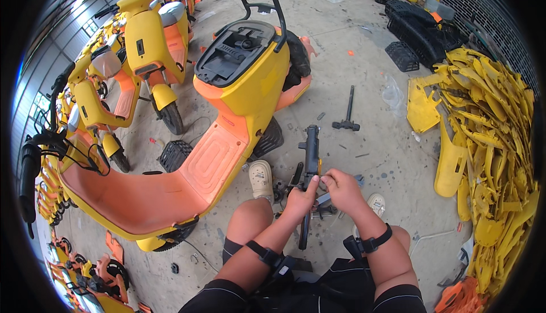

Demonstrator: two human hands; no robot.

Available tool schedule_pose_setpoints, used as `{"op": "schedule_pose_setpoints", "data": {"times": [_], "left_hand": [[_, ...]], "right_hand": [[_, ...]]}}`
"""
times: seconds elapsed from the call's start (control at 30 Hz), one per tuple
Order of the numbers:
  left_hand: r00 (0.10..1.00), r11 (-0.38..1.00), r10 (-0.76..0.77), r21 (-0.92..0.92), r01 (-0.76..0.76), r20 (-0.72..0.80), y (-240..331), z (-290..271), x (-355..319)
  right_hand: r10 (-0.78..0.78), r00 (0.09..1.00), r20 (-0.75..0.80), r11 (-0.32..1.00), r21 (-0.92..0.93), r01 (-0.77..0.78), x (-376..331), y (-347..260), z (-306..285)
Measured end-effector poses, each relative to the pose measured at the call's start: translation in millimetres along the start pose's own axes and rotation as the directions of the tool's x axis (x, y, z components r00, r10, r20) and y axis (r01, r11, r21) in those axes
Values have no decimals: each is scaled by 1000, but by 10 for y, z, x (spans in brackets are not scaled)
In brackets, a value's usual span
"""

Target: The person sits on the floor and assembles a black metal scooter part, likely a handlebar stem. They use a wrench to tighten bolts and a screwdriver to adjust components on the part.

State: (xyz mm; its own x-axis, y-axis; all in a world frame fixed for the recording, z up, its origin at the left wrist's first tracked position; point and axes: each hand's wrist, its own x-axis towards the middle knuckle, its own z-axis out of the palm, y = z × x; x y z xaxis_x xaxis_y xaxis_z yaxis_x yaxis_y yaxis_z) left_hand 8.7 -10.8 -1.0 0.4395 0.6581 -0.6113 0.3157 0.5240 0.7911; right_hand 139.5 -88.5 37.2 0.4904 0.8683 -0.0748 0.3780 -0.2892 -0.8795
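Note:
Between my knees stands a long black metal part with a tubular lower end (310, 149), perhaps a scooter fork. My left hand (301, 202) is closed around it near its middle, with the thumb pointing up along it. Close by on the right, my right hand (342, 191) pinches at the part's side, and whatever lies between its fingertips is too small to make out. A small yellow piece (319, 166) shows on the part just above the fingertips. Other dark metal pieces lie partly hidden below my hands.
A yellow and orange scooter body (250, 100) stands at my left, its seat off. Behind it are rows of yellow scooters (149, 40). A black T-shaped stem (347, 111) lies on the floor ahead. Yellow panels (489, 142) are heaped at right, near black baskets (418, 31).

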Motion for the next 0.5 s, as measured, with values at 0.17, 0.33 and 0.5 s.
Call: {"op": "schedule_pose_setpoints", "data": {"times": [0.17, 0.33, 0.5], "left_hand": [[998, 997, -45, -68, 47, 33, 42, 31, -23], [992, 985, -111, -124, 117, 56, 98, 52, -78], [995, 996, -86, -12, 87, 49, 71, 65, -42]], "right_hand": [[-288, 951, -114, 940, -226, 257, -7, -8, -8], [-419, 899, -127, 883, -287, 371, -15, -15, -45], [-101, 993, -53, 995, 10, 102, -53, -42, -84]]}}
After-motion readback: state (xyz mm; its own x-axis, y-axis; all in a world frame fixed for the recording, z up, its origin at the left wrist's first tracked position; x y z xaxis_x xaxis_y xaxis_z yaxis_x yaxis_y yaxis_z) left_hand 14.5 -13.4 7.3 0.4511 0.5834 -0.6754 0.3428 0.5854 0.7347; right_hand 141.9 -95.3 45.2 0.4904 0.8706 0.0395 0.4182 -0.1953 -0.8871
